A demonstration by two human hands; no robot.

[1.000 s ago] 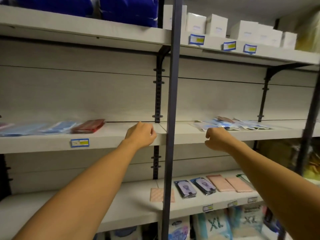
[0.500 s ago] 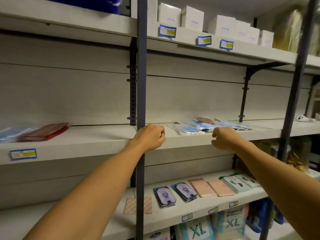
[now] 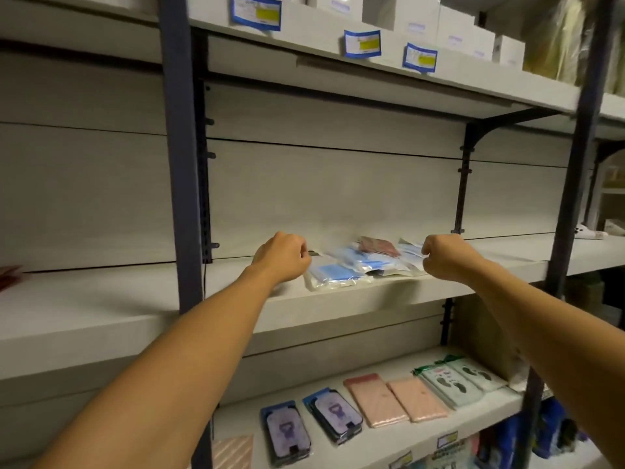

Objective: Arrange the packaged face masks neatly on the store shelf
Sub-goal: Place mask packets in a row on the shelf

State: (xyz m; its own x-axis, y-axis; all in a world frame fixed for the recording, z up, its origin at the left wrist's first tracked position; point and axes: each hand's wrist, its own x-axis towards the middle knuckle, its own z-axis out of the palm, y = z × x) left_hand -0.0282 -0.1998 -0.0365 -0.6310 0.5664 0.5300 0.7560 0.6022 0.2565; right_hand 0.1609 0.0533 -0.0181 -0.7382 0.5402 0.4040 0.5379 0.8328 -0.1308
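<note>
Just between hands [image 3: 283, 257] [image 3: 445, 257]: mask packets [image 3: 358, 265].

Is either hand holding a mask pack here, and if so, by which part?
Cannot be told. Left hand and right hand flank the mask packs, fingers curled out of sight.

Masks [image 3: 351, 265] sit in glossy clear plastic; the shelf [image 3: 135, 309] looks matt pale laminate; the post [image 3: 179, 147] is dark painted metal.
</note>
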